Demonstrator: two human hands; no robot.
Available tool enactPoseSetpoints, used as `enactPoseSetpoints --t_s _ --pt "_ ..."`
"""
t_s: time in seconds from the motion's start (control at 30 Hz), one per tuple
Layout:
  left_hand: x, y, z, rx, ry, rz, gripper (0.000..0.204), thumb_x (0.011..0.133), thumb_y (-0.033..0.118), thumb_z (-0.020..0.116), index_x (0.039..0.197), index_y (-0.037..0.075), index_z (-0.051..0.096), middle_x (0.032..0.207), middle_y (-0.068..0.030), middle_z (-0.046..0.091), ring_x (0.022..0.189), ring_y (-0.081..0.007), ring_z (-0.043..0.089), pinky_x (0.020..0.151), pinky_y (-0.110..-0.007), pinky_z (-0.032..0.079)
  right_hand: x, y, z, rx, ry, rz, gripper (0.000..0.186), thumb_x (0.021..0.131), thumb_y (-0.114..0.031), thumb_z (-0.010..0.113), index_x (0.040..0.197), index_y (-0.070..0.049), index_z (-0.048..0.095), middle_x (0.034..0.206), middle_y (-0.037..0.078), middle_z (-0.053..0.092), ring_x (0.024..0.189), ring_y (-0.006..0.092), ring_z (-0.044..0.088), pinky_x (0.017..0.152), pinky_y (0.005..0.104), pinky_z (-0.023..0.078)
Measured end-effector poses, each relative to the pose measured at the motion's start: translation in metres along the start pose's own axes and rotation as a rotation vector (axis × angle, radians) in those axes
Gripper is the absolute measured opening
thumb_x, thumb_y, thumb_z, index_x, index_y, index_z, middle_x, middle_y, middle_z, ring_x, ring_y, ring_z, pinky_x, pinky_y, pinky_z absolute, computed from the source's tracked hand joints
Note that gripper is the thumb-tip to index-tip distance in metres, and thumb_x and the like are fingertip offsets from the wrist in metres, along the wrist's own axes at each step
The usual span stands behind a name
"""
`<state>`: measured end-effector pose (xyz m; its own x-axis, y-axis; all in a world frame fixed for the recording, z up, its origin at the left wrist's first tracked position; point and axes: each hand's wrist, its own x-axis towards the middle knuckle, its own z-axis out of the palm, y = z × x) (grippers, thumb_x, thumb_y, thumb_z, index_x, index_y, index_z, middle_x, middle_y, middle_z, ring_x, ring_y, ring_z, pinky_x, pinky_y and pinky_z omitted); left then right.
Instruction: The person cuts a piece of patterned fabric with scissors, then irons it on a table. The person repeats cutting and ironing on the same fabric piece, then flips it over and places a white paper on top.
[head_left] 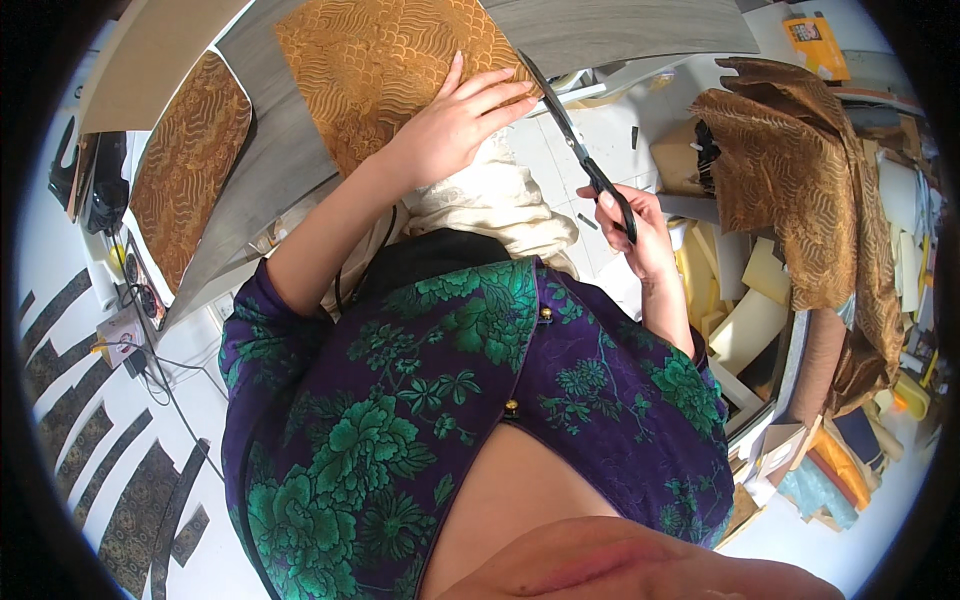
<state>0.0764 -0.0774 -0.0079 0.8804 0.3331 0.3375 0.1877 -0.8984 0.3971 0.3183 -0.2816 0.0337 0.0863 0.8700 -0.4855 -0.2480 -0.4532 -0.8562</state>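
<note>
At far centre, on grey table (640, 30): gold patterned fabric panel (380, 60), flat, right edge meeting scissor blades. Left hand (460, 120) laid on panel's right part, fingers (500, 85) spread and nearly straight, pressing down, gripping nothing. Right hand (635, 230) just right of and nearer than panel, fingers curled closed through black handles of scissors (575, 140). Scissors' long axis slanted, from handles at near right up to tips at far left; blades look only slightly parted, tips at panel's right edge, beside left fingertips. Panel lying to far left of right hand, along line of blades; left hand the nearer one to panel, in contact with it. Cream cloth (490, 200) bunched below left wrist, between the two hands.

Elsewhere: second gold patterned panel (185, 160) on far left, apart from first. Heap of brown-gold fabric (790, 170) at right, over stack of foam and card offcuts (750, 300). Dark patterned strips (110, 460) on white floor at near left. Black tool (95, 180) at far left edge, with cables (160, 370) nearby. Green-and-purple floral garment (430, 400) filling near centre.
</note>
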Motion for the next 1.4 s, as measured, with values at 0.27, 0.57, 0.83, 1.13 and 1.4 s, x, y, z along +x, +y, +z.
enactPoseSetpoints --t_s 0.27,0.57,0.83,1.13,1.4 --pt "-0.004 0.004 -0.001 -0.031 0.028 -0.001 0.061 0.092 -0.008 0.055 0.147 0.016 0.056 0.156 -0.0042 0.05 0.149 -0.0263 0.04 0.125 -0.064 0.016 0.022 -0.013 0.011 -0.007 -0.025 -0.013 0.041 0.097 -0.033 0.074 0.112 0.005 0.072 0.061 -0.009 0.046 0.048 0.0013 0.035 0.045 0.0217 0.022" --pt "-0.006 0.003 -0.001 -0.051 0.04 0.014 0.054 0.094 -0.005 0.057 0.144 0.016 0.06 0.155 -0.0034 0.051 0.15 -0.0254 0.039 0.125 -0.064 0.017 0.026 -0.007 0.016 0.001 -0.014 -0.03 0.039 0.097 -0.031 0.075 0.112 0.005 0.073 0.062 -0.009 0.048 0.047 0.001 0.036 0.044 0.0216 0.023" --pt "-0.006 0.003 -0.002 -0.069 0.036 0.015 0.056 0.093 -0.006 0.056 0.144 0.016 0.059 0.156 -0.0033 0.051 0.15 -0.0252 0.039 0.125 -0.063 0.017 0.026 -0.005 0.017 -0.02 -0.001 -0.051 0.038 0.097 -0.03 0.075 0.112 0.004 0.073 0.063 -0.009 0.048 0.048 0.0011 0.036 0.044 0.0211 0.022" --pt "-0.006 0.003 -0.001 -0.099 0.052 0.031 0.06 0.091 -0.008 0.056 0.146 0.015 0.058 0.154 -0.0072 0.052 0.149 -0.0276 0.041 0.124 -0.064 0.017 0.028 -0.004 0.023 0.047 -0.014 -0.051 0.037 0.098 -0.031 0.074 0.11 0.004 0.073 0.062 -0.008 0.05 0.046 0.0013 0.037 0.043 0.0214 0.023" --pt "-0.007 0.007 0.0 -0.091 0.054 0.055 0.064 0.089 -0.01 0.055 0.147 0.016 0.057 0.153 -0.0108 0.052 0.149 -0.0282 0.042 0.125 -0.061 0.021 0.038 -0.01 0.032 0.022 0.019 -0.043 0.039 0.097 -0.034 0.074 0.11 0.003 0.073 0.062 -0.008 0.051 0.046 0.0007 0.037 0.043 0.0212 0.022"
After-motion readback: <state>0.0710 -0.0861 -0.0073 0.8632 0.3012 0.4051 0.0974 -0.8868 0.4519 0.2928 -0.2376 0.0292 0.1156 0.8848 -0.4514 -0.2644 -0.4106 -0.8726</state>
